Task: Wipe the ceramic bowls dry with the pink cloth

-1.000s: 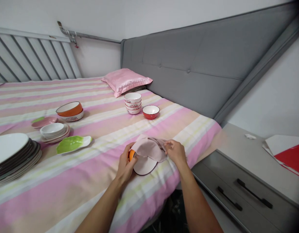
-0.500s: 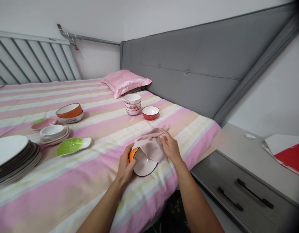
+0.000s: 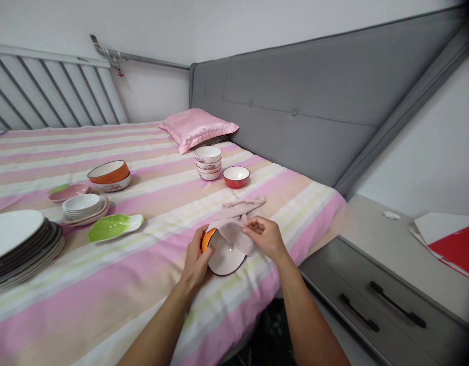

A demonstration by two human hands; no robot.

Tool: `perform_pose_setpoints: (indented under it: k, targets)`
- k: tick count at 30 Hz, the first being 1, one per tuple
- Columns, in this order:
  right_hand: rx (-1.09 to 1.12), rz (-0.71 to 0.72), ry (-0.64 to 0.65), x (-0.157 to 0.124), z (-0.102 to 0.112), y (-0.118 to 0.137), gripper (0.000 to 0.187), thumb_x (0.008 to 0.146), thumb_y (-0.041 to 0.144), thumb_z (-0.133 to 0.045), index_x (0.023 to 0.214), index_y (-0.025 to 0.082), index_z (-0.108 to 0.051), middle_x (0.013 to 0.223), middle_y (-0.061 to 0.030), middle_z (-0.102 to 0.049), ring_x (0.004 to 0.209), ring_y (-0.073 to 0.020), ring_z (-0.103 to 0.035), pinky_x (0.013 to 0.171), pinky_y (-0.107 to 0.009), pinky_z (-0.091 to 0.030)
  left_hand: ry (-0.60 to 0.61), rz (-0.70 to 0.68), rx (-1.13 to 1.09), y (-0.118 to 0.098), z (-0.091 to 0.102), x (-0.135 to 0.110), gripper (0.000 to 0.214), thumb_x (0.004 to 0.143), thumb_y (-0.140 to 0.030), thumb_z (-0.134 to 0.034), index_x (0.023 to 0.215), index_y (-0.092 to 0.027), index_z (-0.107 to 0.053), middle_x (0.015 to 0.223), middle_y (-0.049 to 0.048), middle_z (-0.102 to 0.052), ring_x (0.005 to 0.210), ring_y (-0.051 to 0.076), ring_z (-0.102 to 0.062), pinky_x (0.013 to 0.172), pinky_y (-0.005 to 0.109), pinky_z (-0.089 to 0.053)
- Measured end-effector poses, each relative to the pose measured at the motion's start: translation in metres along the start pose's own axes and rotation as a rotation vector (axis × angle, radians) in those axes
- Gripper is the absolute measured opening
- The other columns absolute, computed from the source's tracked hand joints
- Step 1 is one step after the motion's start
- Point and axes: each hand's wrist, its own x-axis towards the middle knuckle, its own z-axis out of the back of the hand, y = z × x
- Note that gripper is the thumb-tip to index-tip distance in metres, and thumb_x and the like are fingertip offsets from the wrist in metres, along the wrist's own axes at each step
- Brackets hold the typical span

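Note:
My left hand (image 3: 197, 256) grips the rim of an orange bowl (image 3: 225, 258) with a white inside and dark edge, thumb over the rim. The bowl is tilted, its opening turned toward me, just above or on the bed; I cannot tell which. A pale pink cloth (image 3: 234, 223) drapes over the bowl's upper right part and partly hides it. My right hand (image 3: 265, 237) pinches the cloth between thumb and fingers at the bowl's right side. Beyond the cloth stands a small red bowl (image 3: 236, 177), beside a stack of white bowls (image 3: 208, 163) with red patterns.
On the striped bed (image 3: 150, 279), to the left, are a plate stack (image 3: 21, 244), small white dishes (image 3: 82, 204), a green leaf-shaped dish (image 3: 112, 227) and another orange bowl (image 3: 109, 173) on a white one. A pink pillow (image 3: 198, 128) lies behind. A grey nightstand (image 3: 371, 284) stands at right.
My right hand has shifted slightly down and left along the cloth, its fingers now drawn into a pinch. The cloth's folds have changed shape. My left hand keeps its hold on the bowl.

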Motion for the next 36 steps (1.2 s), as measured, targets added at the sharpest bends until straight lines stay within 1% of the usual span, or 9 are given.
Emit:
perform_pose_setpoints:
  k: [6,12,14,17,20,23,26,30,36]
  targets:
    - [0.216,-0.151,0.24,-0.01,0.004,0.02,0.025,0.065,0.037,-0.075,0.074,0.017,-0.063,0.061,0.002,-0.06,0.05,-0.0088,-0.052,0.044,-0.019,-0.042,-0.031,0.007,0.0,0.0,-0.001,0.001,0.035,0.076,-0.029,-0.05,0.109,-0.018,-0.052,0.106,0.0049,-0.058,0.097,0.023,-0.053,0.08,0.029,-0.041]
    - [0.264,-0.216,0.431,-0.014,0.0,0.024,0.027,0.069,0.038,-0.072,0.084,0.017,-0.064,0.063,0.0009,-0.064,0.056,-0.0114,-0.06,0.057,-0.025,-0.05,-0.028,-0.006,0.006,0.0,-0.002,0.0,0.029,0.077,-0.031,-0.05,0.103,-0.019,-0.052,0.098,0.0033,-0.057,0.089,0.021,-0.052,0.075,0.028,-0.039]
    - [0.169,-0.186,0.375,-0.012,-0.002,0.02,0.024,0.073,0.038,-0.068,0.081,0.016,-0.064,0.064,-0.0004,-0.065,0.054,-0.0117,-0.06,0.055,-0.025,-0.049,-0.035,-0.016,0.022,-0.001,-0.001,0.0,0.025,0.077,-0.03,-0.052,0.099,-0.019,-0.052,0.089,0.0013,-0.054,0.083,0.019,-0.049,0.073,0.027,-0.038]
    - [-0.027,-0.04,0.096,-0.008,-0.004,0.014,0.021,0.071,0.035,-0.07,0.074,0.017,-0.061,0.06,0.0017,-0.059,0.052,-0.0109,-0.054,0.051,-0.023,-0.044,-0.037,-0.035,0.038,-0.003,-0.001,-0.001,0.018,0.077,-0.029,-0.052,0.092,-0.02,-0.051,0.081,-0.001,-0.048,0.076,0.017,-0.045,0.069,0.026,-0.036]
    - [-0.209,0.155,-0.097,-0.005,-0.003,0.014,0.029,0.064,0.031,-0.076,0.085,0.018,-0.061,0.073,-0.0007,-0.061,0.065,-0.0149,-0.057,0.06,-0.027,-0.048,-0.028,-0.052,0.053,-0.006,-0.002,-0.002,0.017,0.076,-0.028,-0.052,0.092,-0.02,-0.051,0.08,-0.0018,-0.048,0.073,0.016,-0.045,0.068,0.026,-0.036]
    - [-0.301,0.341,-0.046,-0.004,-0.005,0.017,0.043,0.067,0.022,-0.072,0.109,0.02,-0.059,0.106,-0.0077,-0.064,0.094,-0.0215,-0.059,0.083,-0.035,-0.05,0.007,-0.08,0.081,-0.01,-0.002,-0.003,0.028,0.074,-0.027,-0.053,0.101,-0.02,-0.052,0.086,-0.0004,-0.053,0.077,0.018,-0.049,0.07,0.027,-0.038]
    - [-0.323,0.415,0.075,-0.006,-0.009,0.018,0.045,0.075,0.009,-0.055,0.117,0.024,-0.058,0.116,-0.0053,-0.064,0.109,-0.021,-0.057,0.095,-0.037,-0.045,0.063,-0.144,0.12,-0.01,-0.002,-0.005,0.043,0.072,-0.027,-0.053,0.115,-0.02,-0.049,0.1,0.0038,-0.058,0.089,0.022,-0.053,0.077,0.03,-0.04]
    - [-0.304,0.386,0.149,-0.007,-0.016,0.015,0.054,0.07,0.0,-0.041,0.113,0.024,-0.063,0.113,-0.0015,-0.067,0.108,-0.0178,-0.06,0.096,-0.033,-0.045,0.097,-0.203,0.245,-0.008,-0.002,-0.007,0.053,0.07,-0.026,-0.054,0.122,-0.018,-0.045,0.092,0.0034,-0.058,0.077,0.02,-0.054,0.07,0.03,-0.041]
    - [-0.291,0.197,0.119,-0.006,-0.019,0.008,0.054,0.065,0.003,-0.043,0.108,0.026,-0.067,0.105,0.0009,-0.071,0.095,-0.0212,-0.066,0.082,-0.032,-0.05,0.11,-0.232,0.277,-0.006,-0.002,-0.007,0.054,0.069,-0.027,-0.054,0.121,-0.019,-0.045,0.098,0.0046,-0.059,0.082,0.021,-0.055,0.074,0.032,-0.043]
